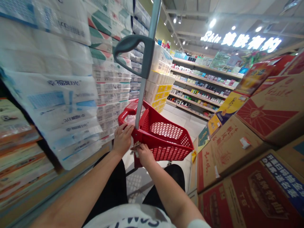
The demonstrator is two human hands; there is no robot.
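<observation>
Closest to us, a light printed shirt (130, 217) and dark trousers (110, 180), with both bare arms reaching out between the knees to the red basket (152, 138), which stands on the floor just ahead. In comes the left hand (123, 137) at the near left corner, fingers close together and bent over the red edge beside the foot of the pole; how firm that hold is, I cannot tell. Just to its right and lower, the right hand (145, 154) has its fingers curled in, closed on a crumpled cloth (136, 147), pressed to the basket's near end. Whether it's fabric or paper, hard to say!

Up from that corner goes the grey pole (140, 103), tilted, topped by a dark grey loop handle (150, 57). Over on the left, white paper packs (71, 123) piled high; on the right, cardboard boxes (228, 144) in stacks, red and brown. Farther on, pale floor tiles (177, 115), then the long shelves (201, 77) loaded with small goods, and above them, at the far right, a bright lit sign (242, 41).
</observation>
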